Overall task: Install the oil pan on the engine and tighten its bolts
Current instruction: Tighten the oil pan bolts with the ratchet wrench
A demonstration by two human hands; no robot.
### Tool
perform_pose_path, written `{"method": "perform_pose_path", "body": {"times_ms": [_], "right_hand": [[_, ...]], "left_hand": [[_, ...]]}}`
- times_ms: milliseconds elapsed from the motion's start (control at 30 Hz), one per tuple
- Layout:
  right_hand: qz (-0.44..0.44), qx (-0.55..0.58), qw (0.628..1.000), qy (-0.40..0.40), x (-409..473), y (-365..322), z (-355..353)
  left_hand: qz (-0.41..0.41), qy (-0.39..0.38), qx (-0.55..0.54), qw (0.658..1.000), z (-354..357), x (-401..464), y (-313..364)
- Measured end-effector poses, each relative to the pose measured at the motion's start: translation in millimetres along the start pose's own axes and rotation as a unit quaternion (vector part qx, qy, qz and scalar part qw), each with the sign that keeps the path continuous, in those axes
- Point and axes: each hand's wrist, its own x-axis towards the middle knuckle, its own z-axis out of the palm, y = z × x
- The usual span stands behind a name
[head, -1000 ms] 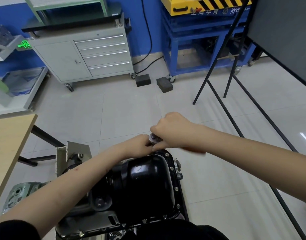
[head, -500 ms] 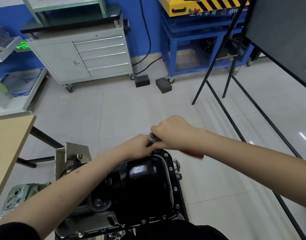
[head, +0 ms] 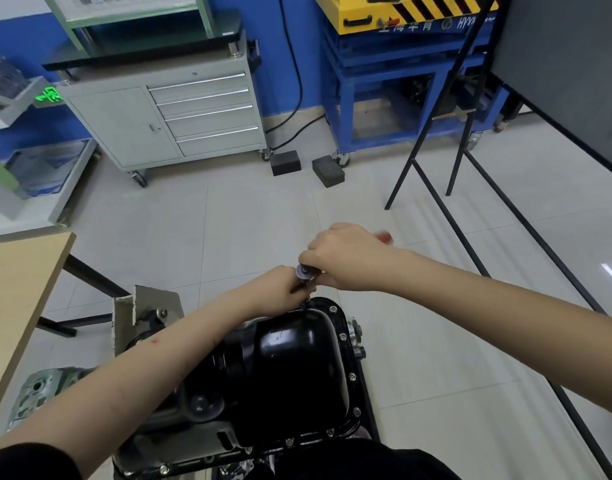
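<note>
Oil pan (head: 290,372) black, bolted — ratchet (head: 306,273) gripped by right hand (head: 346,258), left hand (head: 280,289) steadying

Ratchet handle (head: 384,236) apparently swung outward

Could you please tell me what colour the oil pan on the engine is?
The oil pan is glossy black, seen best in the head view.
</note>
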Motion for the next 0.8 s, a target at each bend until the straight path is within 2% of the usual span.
{"method": "perform_pose_path", "body": {"times_ms": [100,200,333,533,600,733,800], "right_hand": [[-0.054,-0.041,0.997,0.036,1.9,1.4,1.1],[-0.041,-0.033,0.998,0.036,1.6,-0.6,-1.0],[0.009,0.027,1.0,-0.004,1.7,-6.9,1.5],[-0.031,-0.017,0.999,0.024,4.8,-1.1,0.5],[-0.007,-0.007,1.0,0.027,3.9,-2.5,0.5],[0.117,0.143,0.983,0.004,-0.7,-15.7,5.9],[0.121,0.152,0.981,-0.001,-1.7,-16.9,8.8]], "left_hand": [[0.006,-0.011,0.0,1.0,0.2,0.8,1.0],[-0.018,-0.027,-0.018,0.999,0.8,-0.5,-0.2],[-0.038,-0.01,-0.029,0.999,1.2,-1.2,-1.3],[-0.028,-0.007,-0.038,0.999,-0.4,0.8,3.2],[-0.018,-0.02,-0.042,0.999,-2.0,2.0,3.6],[-0.02,-0.03,-0.056,0.998,-5.4,3.6,2.0],[-0.021,-0.023,-0.065,0.997,-5.5,2.4,2.4]]}}
